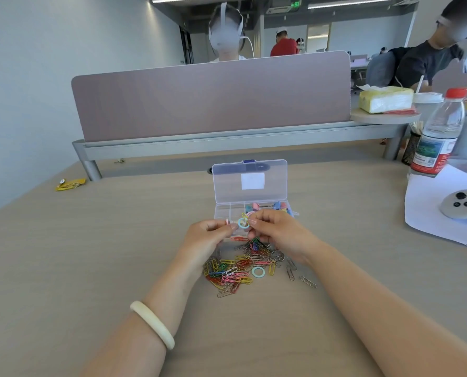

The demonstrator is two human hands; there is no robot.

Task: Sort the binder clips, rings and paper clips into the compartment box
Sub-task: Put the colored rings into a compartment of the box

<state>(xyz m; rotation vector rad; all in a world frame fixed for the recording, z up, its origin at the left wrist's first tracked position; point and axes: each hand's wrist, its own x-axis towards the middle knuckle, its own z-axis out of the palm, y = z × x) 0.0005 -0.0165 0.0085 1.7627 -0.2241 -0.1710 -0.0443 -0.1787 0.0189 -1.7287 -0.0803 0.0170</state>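
A clear compartment box (pixel 228 210) stands open on the desk, its lid (pixel 250 182) upright. Pastel binder clips (pixel 277 206) fill its right back compartments. In front of it lies a pile of coloured and silver paper clips (pixel 243 268) with a light blue ring (pixel 258 272) among them. My left hand (pixel 206 236) and right hand (pixel 277 231) meet above the box's near edge. Both pinch a small bunch of rings (pixel 243 222), blue, yellow and pink ones, linked or tangled together. A pink ring (pixel 227 221) sticks out of my left fingers.
A water bottle (pixel 439 137), a mesh cup, tissues (pixel 385 98) and a white sheet with a grey controller (pixel 462 204) sit at the right. A yellow wrapper (pixel 70 184) lies far left. A divider panel (pixel 213 96) closes the desk's back; people sit behind it.
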